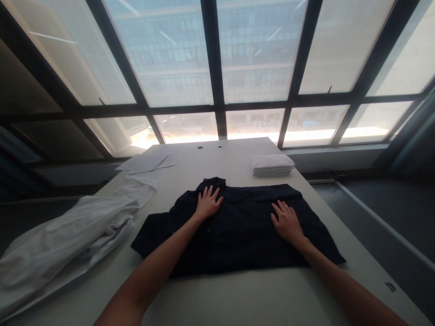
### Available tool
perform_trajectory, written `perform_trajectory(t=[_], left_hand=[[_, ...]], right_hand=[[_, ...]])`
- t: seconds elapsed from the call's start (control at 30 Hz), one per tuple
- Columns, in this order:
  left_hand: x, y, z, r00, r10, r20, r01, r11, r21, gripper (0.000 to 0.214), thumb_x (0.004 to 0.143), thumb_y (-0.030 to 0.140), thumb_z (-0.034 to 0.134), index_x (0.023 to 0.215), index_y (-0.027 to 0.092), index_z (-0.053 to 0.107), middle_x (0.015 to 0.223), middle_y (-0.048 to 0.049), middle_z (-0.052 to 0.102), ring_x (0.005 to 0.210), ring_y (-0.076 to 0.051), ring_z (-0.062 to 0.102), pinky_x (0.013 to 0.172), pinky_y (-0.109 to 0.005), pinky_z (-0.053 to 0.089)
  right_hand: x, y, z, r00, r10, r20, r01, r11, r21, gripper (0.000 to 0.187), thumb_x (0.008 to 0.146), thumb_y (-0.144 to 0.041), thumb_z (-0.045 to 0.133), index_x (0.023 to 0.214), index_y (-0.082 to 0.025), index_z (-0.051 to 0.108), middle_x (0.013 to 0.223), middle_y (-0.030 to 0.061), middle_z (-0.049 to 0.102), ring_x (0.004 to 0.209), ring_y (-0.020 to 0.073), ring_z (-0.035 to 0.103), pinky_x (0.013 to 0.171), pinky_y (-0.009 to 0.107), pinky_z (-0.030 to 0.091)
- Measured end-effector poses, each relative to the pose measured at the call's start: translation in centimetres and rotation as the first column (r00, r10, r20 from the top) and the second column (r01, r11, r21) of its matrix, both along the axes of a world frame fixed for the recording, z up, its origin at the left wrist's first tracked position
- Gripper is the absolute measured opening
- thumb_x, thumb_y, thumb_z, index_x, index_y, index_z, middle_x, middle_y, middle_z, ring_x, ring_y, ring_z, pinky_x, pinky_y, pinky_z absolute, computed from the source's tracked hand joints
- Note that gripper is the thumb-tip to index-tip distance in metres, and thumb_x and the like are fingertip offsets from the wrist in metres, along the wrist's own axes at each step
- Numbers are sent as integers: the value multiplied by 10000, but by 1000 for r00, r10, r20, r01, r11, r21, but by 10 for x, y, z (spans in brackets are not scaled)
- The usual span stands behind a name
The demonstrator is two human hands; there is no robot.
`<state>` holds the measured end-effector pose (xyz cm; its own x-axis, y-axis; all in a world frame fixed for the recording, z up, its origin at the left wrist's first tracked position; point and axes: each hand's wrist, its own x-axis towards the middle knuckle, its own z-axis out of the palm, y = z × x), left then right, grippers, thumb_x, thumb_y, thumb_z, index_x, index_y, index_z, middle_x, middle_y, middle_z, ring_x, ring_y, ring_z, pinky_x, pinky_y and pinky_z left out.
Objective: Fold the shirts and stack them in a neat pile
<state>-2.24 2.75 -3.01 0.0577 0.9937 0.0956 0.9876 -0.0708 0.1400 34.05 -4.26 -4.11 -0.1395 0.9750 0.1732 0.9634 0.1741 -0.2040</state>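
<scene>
A dark navy shirt [244, 235] lies spread flat on the white table [238, 294] in front of me. My left hand [208, 203] rests palm down near the shirt's collar end, fingers spread. My right hand [287, 222] lies flat on the right part of the shirt, fingers stretched out. Neither hand grips the cloth.
A heap of white garments [68, 240] sprawls over the table's left side. A stack of folded white cloths [272, 164] sits at the far right. Loose white sheets [149, 162] lie at the far left corner. Large windows rise beyond the table's far edge.
</scene>
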Motion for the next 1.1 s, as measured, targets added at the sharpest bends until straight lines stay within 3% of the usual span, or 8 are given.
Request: perform_trajectory(t=[0.2, 0.3, 0.43, 0.53, 0.7, 0.87, 0.97, 1.1], left_hand=[[-6, 39, 20, 995, -40, 88, 43, 998, -36, 621, 1016, 530, 381, 1570, 253, 349, 1660, -123, 222, 1526, -375, 166, 1159, -666, 182], [-10, 36, 34, 991, -77, 109, 70, 995, 69, 569, 1005, 383, 447, 1550, 235, 382, 1659, -108, 239, 1523, -336, 192, 1179, -617, 205], [-25, -14, 42, 965, -214, 151, 177, 959, 223, 402, 958, 302, 530, 1338, 203, 617, 1431, -116, 548, 1362, -282, 455, 1162, -471, 340], [-45, -71, 41, 940, -284, 191, 257, 954, 154, 265, 950, 342, 574, 1143, 216, 705, 1186, -86, 652, 1142, -259, 590, 1047, -407, 456], [-79, -145, 44, 930, -264, 256, 273, 962, -3, 304, 882, 416, 685, 1123, 232, 703, 1145, -65, 649, 1077, -247, 615, 991, -365, 471], [-84, -158, 56, 922, -194, 336, 256, 955, -150, 371, 800, 391, 744, 1122, 210, 708, 1043, -49, 696, 983, -243, 661, 894, -328, 493], [-77, -159, 66, 912, -196, 359, 267, 950, -160, 261, 794, 358, 725, 996, 193, 719, 921, -29, 709, 888, -231, 669, 814, -304, 486], [-70, -179, 86, 914, -247, 323, 291, 952, -96, 169, 810, 327, 690, 917, 197, 692, 813, -1, 657, 754, -187, 620, 703, -267, 446]], right_hand=[[-8, 22, 5, 1000, -18, -11, 19, 999, 45, 519, 991, -346, 392, 1445, -138, 532, 1556, 154, 439, 1459, 287, 340, 1183, 475, 243], [-8, 28, 12, 998, 20, -56, -12, 990, 139, 466, 980, -298, 397, 1368, -133, 595, 1458, 160, 534, 1383, 288, 428, 1148, 453, 309], [3, 18, 19, 976, 185, -115, -166, 973, 161, 357, 974, -314, 435, 1196, -188, 684, 1203, 127, 644, 1165, 279, 557, 1019, 397, 440], [19, 6, 23, 958, 265, -111, -253, 961, 111, 304, 971, -358, 477, 1120, -201, 690, 1117, 108, 644, 1067, 269, 592, 947, 376, 475], [43, -3, 38, 921, 372, -113, -378, 925, -31, 287, 928, -421, 578, 1096, -210, 674, 1081, 88, 665, 948, 242, 640, 849, 333, 489], [48, -5, 66, 884, 448, -136, -468, 851, -239, 215, 868, -377, 641, 1024, -238, 689, 879, 25, 705, 779, 207, 653, 730, 292, 474], [47, -13, 83, 854, 510, -105, -520, 824, -226, 101, 857, -288, 606, 859, -233, 691, 767, 11, 679, 738, 199, 630, 738, 297, 456], [55, -36, 98, 835, 532, -143, -550, 816, -176, 96, 840, -255, 582, 804, -232, 668, 799, 22, 672, 746, 201, 617, 709, 293, 450]])
